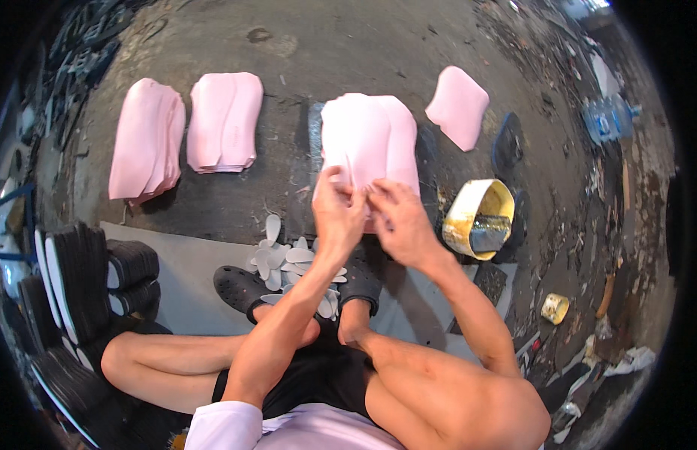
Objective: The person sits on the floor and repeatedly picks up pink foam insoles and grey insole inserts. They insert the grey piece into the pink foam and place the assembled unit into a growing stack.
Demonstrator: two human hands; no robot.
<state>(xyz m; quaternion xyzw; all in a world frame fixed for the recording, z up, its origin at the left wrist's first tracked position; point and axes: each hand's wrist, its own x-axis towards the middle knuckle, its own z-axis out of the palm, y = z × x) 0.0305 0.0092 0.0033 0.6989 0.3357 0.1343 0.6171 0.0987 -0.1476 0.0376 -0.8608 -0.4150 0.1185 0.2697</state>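
Observation:
A stack of pink sole-shaped sheets lies in front of me, its outlines wavy and slightly fanned. Over the near end of this stack, my left hand and my right hand come together, fingertips almost touching. The fingers of both are bent in a pinch, and whatever is between them is too small or hidden to make out. Below my left hand, a heap of small pale grey oval pieces lies between my dark clogs.
Two more pink stacks lie to the left, a single pink piece at right. A stained yellow-white container with something dark inside stands by my right hand. Black soles are piled at left; a water bottle lies far right.

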